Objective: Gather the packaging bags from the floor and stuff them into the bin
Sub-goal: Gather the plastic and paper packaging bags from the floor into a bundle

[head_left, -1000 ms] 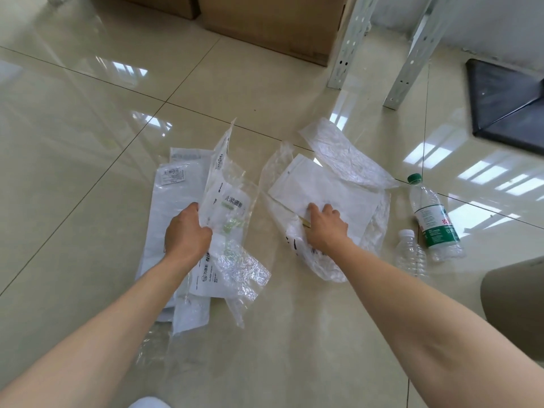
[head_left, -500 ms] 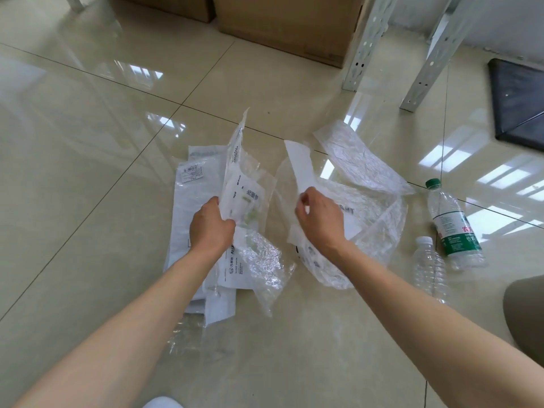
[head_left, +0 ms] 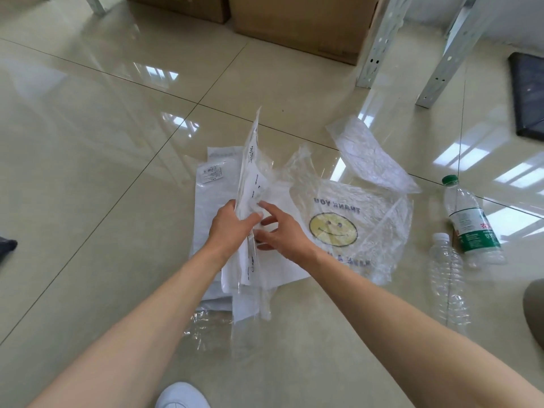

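My left hand [head_left: 230, 228] grips a bunch of white and clear packaging bags [head_left: 250, 184] held upright on edge above the floor. My right hand [head_left: 279, 231] is pressed against the bunch from the right, fingers spread on a white bag. A flat white bag with a label [head_left: 212, 184] lies under the bunch on the left. A clear bag printed with a yellow smiley face [head_left: 335, 228] lies to the right of my hands. A crumpled clear bag [head_left: 371, 160] rests beyond it. No bin is visible.
Two plastic water bottles lie at the right, one with a green label [head_left: 471, 225], one clear [head_left: 447, 278]. Cardboard boxes [head_left: 300, 22] and white metal shelf legs [head_left: 379, 39] stand at the back. A dark mat [head_left: 530, 98] is far right. My white shoe [head_left: 182, 396] shows at the bottom.
My right hand lifted the white bag off the right pile and carried it left onto the bunch in my left hand, uncovering the smiley-face bag.
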Demonstrator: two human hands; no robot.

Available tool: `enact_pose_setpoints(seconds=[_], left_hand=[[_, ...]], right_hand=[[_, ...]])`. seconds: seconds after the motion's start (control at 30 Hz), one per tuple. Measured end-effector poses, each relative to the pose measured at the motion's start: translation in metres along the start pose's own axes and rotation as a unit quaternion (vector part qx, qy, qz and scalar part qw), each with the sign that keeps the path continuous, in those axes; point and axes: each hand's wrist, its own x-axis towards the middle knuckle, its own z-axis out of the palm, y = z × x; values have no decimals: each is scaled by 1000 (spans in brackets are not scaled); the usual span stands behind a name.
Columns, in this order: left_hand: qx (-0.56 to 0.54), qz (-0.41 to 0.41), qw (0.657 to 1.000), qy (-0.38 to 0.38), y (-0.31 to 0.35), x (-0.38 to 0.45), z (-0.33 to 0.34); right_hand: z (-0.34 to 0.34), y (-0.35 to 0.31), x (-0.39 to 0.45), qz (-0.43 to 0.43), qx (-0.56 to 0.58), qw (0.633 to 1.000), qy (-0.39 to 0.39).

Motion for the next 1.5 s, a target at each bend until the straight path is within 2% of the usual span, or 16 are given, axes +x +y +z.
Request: enact_pose_setpoints(seconds=[0.13,0.2,0.23,0.3,0.37,0.43,0.5,0.63,0.73,0.9,0.97,1.07,1.17,1.27,1.37,1.5], left_hand=[[62,-3,997,34,-3,3,2],[118,2,991,68,-4,5,2],[141,6,987,80,-5,6,2],[180,10,979,97,-8,6,0],[210,10,971,115,-10,6,-3],[231,12,964,134,-14,7,-9],[248,10,957,152,-18,9,-16],[263,-3,948,177,-23,12,-27],[265,-11,945,189,-27,12,-33],[254,-25,944,208,-35,13,-50],[228,-27,953,196,-35,12,-51],[174,-29,975,135,-30,9,-42],[50,-41,996,63,-23,5,-29],[-35,-51,998,4,-17,1,-25],[24,-49,998,-22,-17,2,-26],[139,-33,989,24,-19,7,-21]], right_hand=[[-2,1,-2,-7,-35,999,-39],[-4,3,-5,-20,-89,996,-20],[-8,5,-6,-33,-145,989,26],[-21,11,-9,-31,-274,947,168],[-39,21,-13,42,-364,902,227],[-49,30,-22,132,-443,874,151],[-50,42,-32,148,-513,841,88],[-44,59,-35,66,-586,796,134],[-47,56,-30,54,-528,834,150],[-45,41,-24,47,-241,935,257],[-31,30,-24,9,-189,955,227],[0,11,-22,-10,-125,984,125],[27,1,-17,-5,-78,996,32],[38,-2,-13,4,-79,997,-18],[40,-2,-8,-4,-63,997,-44],[34,3,-5,16,-52,997,-62]])
